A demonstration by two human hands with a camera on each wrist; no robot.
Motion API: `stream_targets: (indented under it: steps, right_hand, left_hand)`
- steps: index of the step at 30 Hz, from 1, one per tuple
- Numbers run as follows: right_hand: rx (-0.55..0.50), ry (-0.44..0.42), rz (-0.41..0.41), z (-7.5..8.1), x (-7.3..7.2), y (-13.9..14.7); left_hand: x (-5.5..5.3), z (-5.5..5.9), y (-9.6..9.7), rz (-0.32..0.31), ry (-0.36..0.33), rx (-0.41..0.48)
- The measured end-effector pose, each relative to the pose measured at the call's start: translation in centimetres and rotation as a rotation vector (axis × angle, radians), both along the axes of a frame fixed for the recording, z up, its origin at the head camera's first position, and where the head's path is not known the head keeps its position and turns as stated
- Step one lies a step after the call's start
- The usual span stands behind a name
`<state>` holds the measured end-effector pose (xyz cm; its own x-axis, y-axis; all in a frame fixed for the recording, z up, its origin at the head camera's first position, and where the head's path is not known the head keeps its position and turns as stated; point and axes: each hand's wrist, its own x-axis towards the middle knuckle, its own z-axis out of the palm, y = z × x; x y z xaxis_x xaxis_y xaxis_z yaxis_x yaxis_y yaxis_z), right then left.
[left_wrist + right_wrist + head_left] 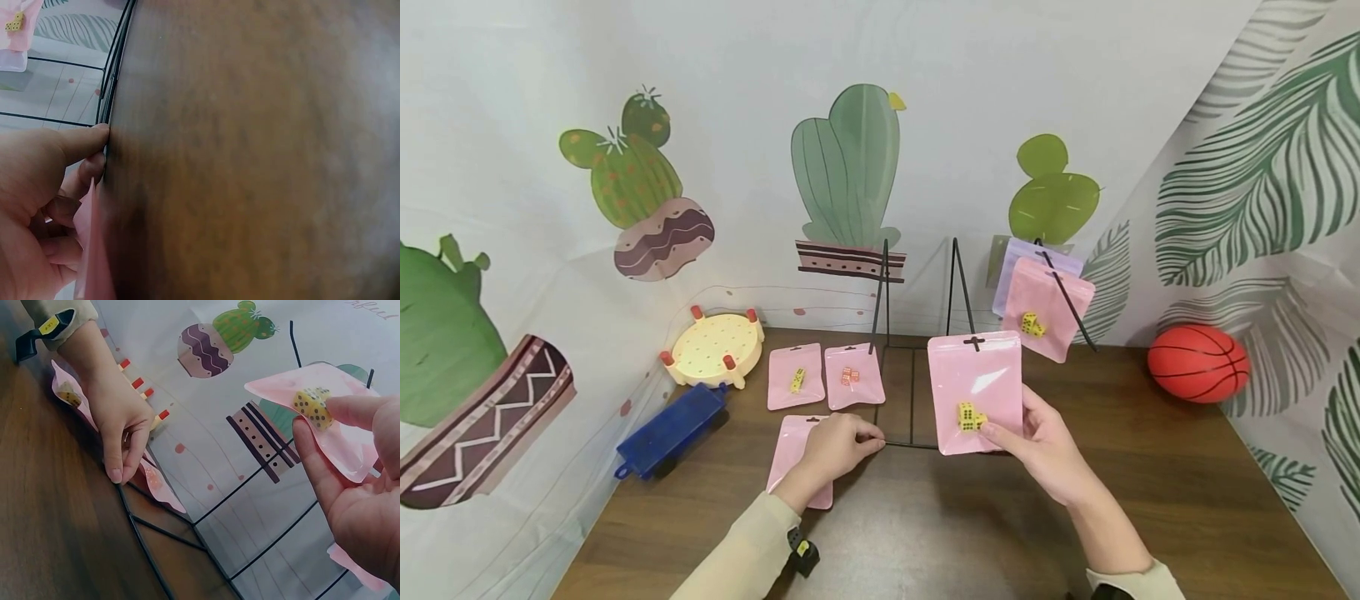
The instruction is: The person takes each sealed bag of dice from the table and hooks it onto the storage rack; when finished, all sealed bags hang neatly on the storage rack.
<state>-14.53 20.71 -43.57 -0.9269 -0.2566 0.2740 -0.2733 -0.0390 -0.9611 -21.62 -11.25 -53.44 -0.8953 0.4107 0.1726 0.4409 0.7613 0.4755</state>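
My right hand [1048,450] pinches a pink zip pouch [973,375] between thumb and fingers, low on its right side. Yellow dice [314,406] show through its front, by the thumb. The pouch's hang hole is at the tip of the middle hook of a black wire rack [912,392]; whether the hook passes through, I cannot tell. With thumb and index finger, my left hand [838,450] pinches the rack's front left base wire [107,140]. Beneath that hand lies another pink pouch [786,450], partly covered.
On the rack's right hook hang a pink pouch [1051,296] and a lilac pouch [1007,250]. Two pink pouches [784,367] with dice lie left of the rack. A yellow stool-like toy [718,346], a blue plastic piece [670,429] and a red basketball [1198,362] stand around.
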Motion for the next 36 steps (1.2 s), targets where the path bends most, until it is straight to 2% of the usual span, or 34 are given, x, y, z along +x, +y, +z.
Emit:
stream_targets:
  steps: [6,14,26,36]
  right_hand:
    - [0.003,-0.015,-0.049,0.2,-0.6,-0.4]
    - [-0.030,-0.016,-0.082,0.3,-2.4,-0.9]
    - [-0.107,-0.091,-0.161,0.6,-6.5,-1.7]
    - [-0.127,-0.119,-0.209,1.3,-10.1,-2.3]
  left_hand:
    - [0.0,0.1,0.0,-0.001,-0.004,0.000]
    - [0.0,0.1,0.0,-0.005,0.002,-0.001]
    - [-0.1,-0.1,0.0,-0.006,0.015,-0.002]
    - [-0.1,-0.1,0.0,-0.014,0.013,-0.002]
